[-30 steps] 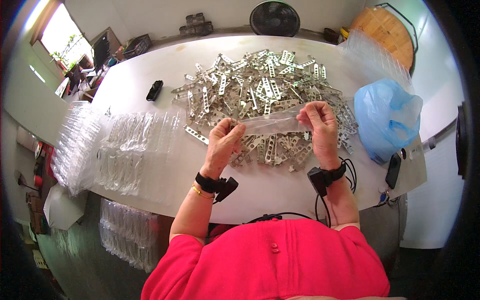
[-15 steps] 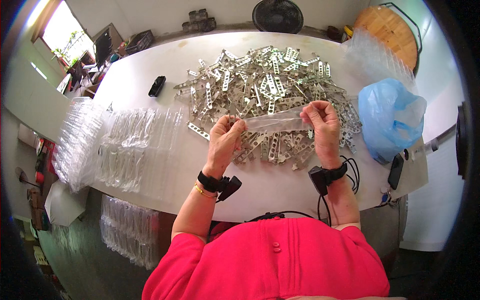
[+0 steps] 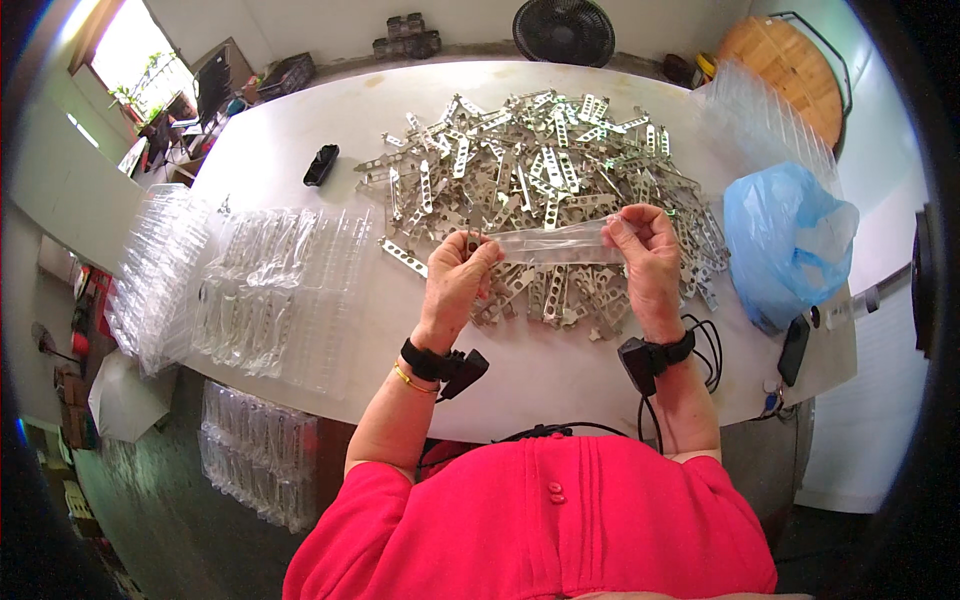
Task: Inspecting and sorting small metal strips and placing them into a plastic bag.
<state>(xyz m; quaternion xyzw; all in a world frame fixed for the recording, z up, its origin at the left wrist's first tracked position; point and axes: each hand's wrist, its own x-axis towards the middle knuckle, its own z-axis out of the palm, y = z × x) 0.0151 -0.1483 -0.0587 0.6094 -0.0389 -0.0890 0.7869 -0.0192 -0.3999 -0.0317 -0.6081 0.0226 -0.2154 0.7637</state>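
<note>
A narrow clear plastic bag is stretched level between my two hands, over the front of a heap of flat metal brackets with round holes. My left hand pinches its left end between thumb and fingers. A metal strip shows at the left fingertips; whether it is held or lies in the heap behind, I cannot tell. My right hand grips the bag's other end, fingers curled in. To the left, a clear tray bears rows of bagged pieces.
Stacked clear trays stand at the table's left edge, more trays at the far right. A blue plastic bag and a phone are on the right. A small black object lies far left. Cables trail by my right wrist.
My hands keep hold of the bag's two ends in nearly the same place. The metal strip at my left fingertips shows more clearly now. The whole view has shifted slightly.
</note>
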